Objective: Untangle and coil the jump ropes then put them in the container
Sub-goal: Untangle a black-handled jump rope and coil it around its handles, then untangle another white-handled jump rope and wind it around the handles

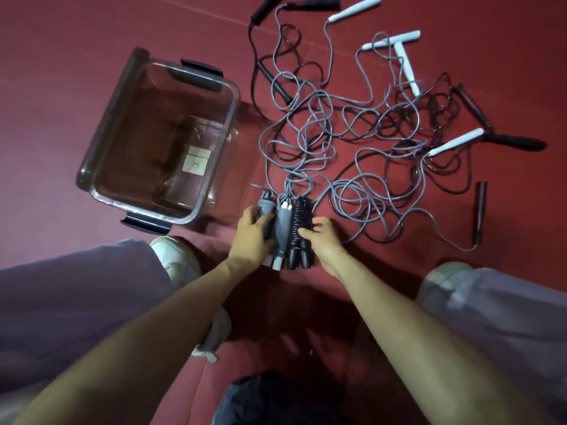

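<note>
Head view.
- Grips grey coils with left hand, fingers curled round.
- Clasps black coil with right hand.
- Coils side by side on floor, touching.
- Container just left, open, no rope inside.
- Squeeze coils together, lift as one block, keep wraps tight, lower flat into container.
- Check strands at coil tops: may link to tangle beyond, not yet sorted.

Red carpet, container, tangled ropes, coiled ropes
</note>
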`<action>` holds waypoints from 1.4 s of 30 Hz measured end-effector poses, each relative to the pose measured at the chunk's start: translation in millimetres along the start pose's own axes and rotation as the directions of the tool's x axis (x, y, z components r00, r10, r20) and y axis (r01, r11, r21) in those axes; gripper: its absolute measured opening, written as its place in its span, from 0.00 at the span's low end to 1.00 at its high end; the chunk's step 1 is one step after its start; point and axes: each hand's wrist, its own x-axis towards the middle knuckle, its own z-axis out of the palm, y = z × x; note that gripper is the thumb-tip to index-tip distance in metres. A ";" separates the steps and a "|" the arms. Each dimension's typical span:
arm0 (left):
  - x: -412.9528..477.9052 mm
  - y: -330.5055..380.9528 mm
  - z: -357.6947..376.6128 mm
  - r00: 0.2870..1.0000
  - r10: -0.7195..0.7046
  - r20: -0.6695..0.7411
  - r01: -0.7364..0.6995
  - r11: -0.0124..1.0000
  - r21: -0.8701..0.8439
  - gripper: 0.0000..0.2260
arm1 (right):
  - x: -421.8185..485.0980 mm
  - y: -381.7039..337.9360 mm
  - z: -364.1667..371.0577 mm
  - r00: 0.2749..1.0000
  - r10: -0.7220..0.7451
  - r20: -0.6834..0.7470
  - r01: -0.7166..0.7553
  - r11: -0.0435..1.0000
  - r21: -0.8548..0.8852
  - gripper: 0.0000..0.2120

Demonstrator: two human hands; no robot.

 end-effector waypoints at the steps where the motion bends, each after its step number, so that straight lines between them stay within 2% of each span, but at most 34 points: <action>1: 0.4 -4.4 1.7 1.000 0.004 -0.015 -0.004 1.000 -0.008 0.28 | 0.1 1.0 1.0 1.000 -0.011 -0.026 0.010 0.999 -0.031 0.14; 5: 1.2 -10.5 7.4 0.998 0.019 -0.063 -0.021 0.999 -0.030 0.27 | 0.8 5.0 6.3 0.994 -0.008 -0.111 -0.011 0.985 -0.175 0.20; 9: 2.6 -4.7 8.5 0.998 0.005 -0.063 -0.006 1.000 -0.013 0.28 | -2.1 1.9 8.4 0.990 -0.015 -0.143 -0.032 0.948 -0.316 0.22; 15: 0.0 -0.6 3.0 1.000 0.028 -0.001 -0.028 0.998 0.060 0.21 | -16.6 -0.4 -3.6 0.998 -0.056 -0.041 0.034 0.910 -0.413 0.21; 18: -0.3 8.9 -7.0 0.999 0.009 0.046 -0.012 0.997 0.077 0.22 | -24.3 -11.7 -14.5 0.997 -0.067 -0.037 0.043 0.887 -0.460 0.21; 21: -3.4 25.3 -16.7 1.000 -0.001 -0.003 0.001 0.999 0.042 0.19 | -33.7 -28.7 -28.0 0.995 -0.092 -0.039 0.060 0.862 -0.504 0.23; 23: -8.0 40.3 -24.7 1.000 0.000 -0.032 0.001 1.000 0.017 0.16 | -42.1 -42.4 -39.0 0.990 -0.136 -0.034 0.097 0.838 -0.536 0.24; 27: -19.6 73.5 -50.0 0.999 0.040 -0.033 -0.040 0.999 0.016 0.18 | -69.2 -74.8 -66.6 0.967 -0.255 -0.021 0.192 0.776 -0.601 0.22; 36: -51.5 154.0 -133.8 0.970 0.169 -0.174 -0.171 0.985 0.005 0.16 | -146.1 -164.3 -131.8 0.856 -0.517 -0.014 0.353 0.604 -0.715 0.25; 42: -60.8 183.8 -168.6 0.942 0.272 -0.197 -0.257 0.961 0.098 0.14 | -172.5 -199.9 -156.6 0.805 -0.593 -0.016 0.393 0.553 -0.734 0.24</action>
